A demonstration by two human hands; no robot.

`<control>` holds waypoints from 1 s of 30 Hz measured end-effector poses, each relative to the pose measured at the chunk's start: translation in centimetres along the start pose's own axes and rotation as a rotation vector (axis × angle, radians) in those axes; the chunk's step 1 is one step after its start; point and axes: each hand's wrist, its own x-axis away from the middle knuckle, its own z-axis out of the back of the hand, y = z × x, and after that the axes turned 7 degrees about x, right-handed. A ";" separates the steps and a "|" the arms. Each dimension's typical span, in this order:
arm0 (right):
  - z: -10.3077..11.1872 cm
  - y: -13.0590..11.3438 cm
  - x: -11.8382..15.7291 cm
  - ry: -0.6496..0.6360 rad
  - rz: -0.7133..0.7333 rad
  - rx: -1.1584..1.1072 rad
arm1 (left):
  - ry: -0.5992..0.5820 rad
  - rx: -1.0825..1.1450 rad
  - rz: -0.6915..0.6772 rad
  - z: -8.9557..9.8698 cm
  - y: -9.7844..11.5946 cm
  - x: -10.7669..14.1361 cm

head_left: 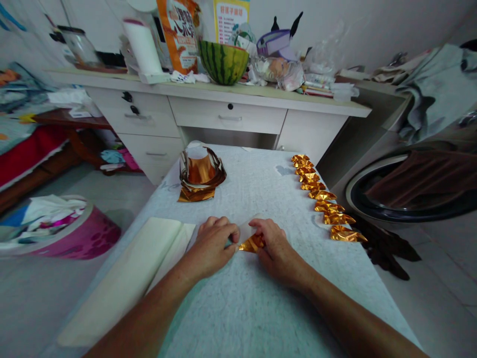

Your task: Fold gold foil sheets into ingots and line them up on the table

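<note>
Between my two hands, low over the middle of the table, is a small piece of gold foil paper [252, 243], partly folded, with a pale sheet edge rising behind it. My left hand [218, 243] pinches its left end between thumb and curled fingers. On the other side my right hand [274, 248] grips the right end, its fingers covering part of the foil. Farther back on the left lies a curled stack of gold foil sheets [201, 171]. A row of several folded gold foil pieces [323, 195] runs along the table's right edge.
A long cream paper roll or folded sheet [126, 278] lies left of my left forearm on the cloth-covered table [253, 179]. Behind stands a white desk [223, 107] bearing a cut watermelon [223, 62]. A pink bin [93, 233] is at left, a washing machine [372, 186] at right.
</note>
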 end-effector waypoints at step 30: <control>1.0 2.6 -1.2 0.106 -0.110 -0.814 | 0.198 0.283 0.007 -0.7 0.2 -0.2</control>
